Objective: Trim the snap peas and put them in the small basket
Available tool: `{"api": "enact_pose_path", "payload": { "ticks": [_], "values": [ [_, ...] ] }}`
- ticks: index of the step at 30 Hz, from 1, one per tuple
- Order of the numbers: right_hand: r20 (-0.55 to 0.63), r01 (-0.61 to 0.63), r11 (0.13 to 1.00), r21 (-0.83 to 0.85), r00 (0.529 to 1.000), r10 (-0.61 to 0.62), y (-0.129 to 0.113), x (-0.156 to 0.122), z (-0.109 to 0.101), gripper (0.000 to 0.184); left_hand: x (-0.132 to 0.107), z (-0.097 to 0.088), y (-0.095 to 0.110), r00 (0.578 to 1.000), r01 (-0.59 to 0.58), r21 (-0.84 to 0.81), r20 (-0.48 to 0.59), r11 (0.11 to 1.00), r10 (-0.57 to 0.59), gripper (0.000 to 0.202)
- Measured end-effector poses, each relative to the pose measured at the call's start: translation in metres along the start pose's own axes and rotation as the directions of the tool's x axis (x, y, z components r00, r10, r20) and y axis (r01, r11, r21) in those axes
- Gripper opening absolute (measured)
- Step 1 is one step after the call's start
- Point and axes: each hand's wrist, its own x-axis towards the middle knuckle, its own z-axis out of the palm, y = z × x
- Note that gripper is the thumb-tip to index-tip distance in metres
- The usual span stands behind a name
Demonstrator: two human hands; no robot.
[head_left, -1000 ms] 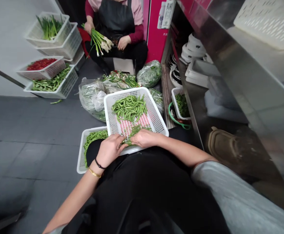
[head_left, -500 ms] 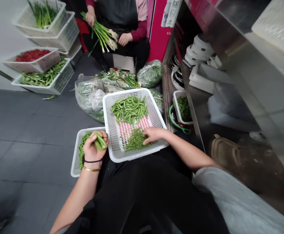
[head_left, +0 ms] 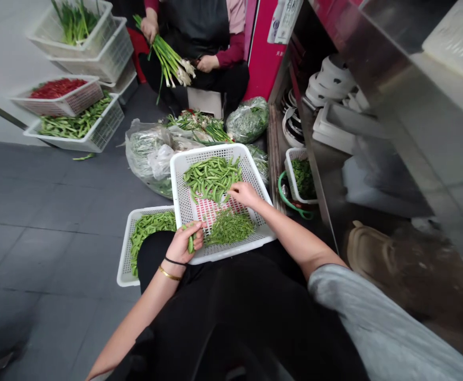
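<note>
A white perforated basket rests on my lap. In its far half lies a heap of green pea pods; in the near half sits a pile of thin green trimmings. My left hand is closed around a few pea pods over the basket's near left corner, thumb and forefinger pinched together. At the near right edge of the pod heap, my right hand has its fingertips pressed together; whatever they hold is too small to make out. A second white basket with more pea pods stands low by my left knee.
Opposite me sits a person holding green onions. Plastic bags of greens lie between us. Stacked vegetable baskets stand at the far left. On the right runs a metal counter, with containers on its lower shelf.
My right hand has moved from the trimmings pile forward to the edge of the pod heap. My left hand has come right, from above the lower basket to the lap basket's near corner, still holding pods.
</note>
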Motion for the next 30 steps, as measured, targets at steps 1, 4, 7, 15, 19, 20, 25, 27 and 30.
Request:
{"api": "enact_pose_path", "payload": {
  "ticks": [1,4,7,15,19,20,25,27,30],
  "values": [
    [-0.067,0.082,0.996,0.021,0.995,-0.08,-0.005,-0.017,0.0,0.03,0.003,0.002,-0.005,1.0,0.01,0.039,-0.025,0.999,-0.009,0.026],
    [-0.253,0.443,0.896,0.017,0.869,-0.425,-0.028,-0.065,0.005,0.026,0.011,0.011,-0.021,0.997,0.024,0.12,-0.069,0.992,-0.016,0.033],
    [-0.268,0.696,0.716,-0.052,0.681,-0.682,-0.053,-0.101,0.009,0.027,0.01,0.015,-0.033,0.998,0.048,0.145,-0.037,0.988,-0.043,0.031],
    [-0.335,0.541,0.754,0.373,0.836,-0.434,-0.058,-0.108,-0.021,0.02,-0.023,0.015,-0.018,0.991,-0.026,0.173,0.136,0.985,0.002,0.021],
    [-0.271,0.508,0.766,0.394,0.861,-0.431,-0.06,-0.099,-0.027,0.021,-0.034,0.018,-0.011,0.957,0.044,0.22,0.271,0.975,-0.105,0.02],
    [-0.246,0.523,0.777,0.35,0.852,-0.463,-0.063,-0.098,-0.027,0.023,-0.034,0.018,-0.011,0.951,0.049,0.218,0.288,0.975,-0.112,0.021],
    [-0.103,0.294,0.955,0.045,0.952,-0.289,-0.08,-0.095,-0.022,0.033,-0.027,0.025,-0.022,0.969,0.006,0.117,0.244,0.993,-0.035,0.024],
    [-0.041,0.236,0.972,-0.008,0.971,-0.236,-0.086,-0.091,-0.02,0.033,-0.023,0.029,-0.028,0.984,0.015,0.038,0.174,0.999,-0.022,0.021],
    [-0.015,0.258,0.964,0.058,0.966,-0.257,-0.086,-0.085,-0.019,0.028,-0.018,0.03,-0.03,0.993,0.015,-0.026,0.121,1.0,-0.012,0.019]
  ]
}}
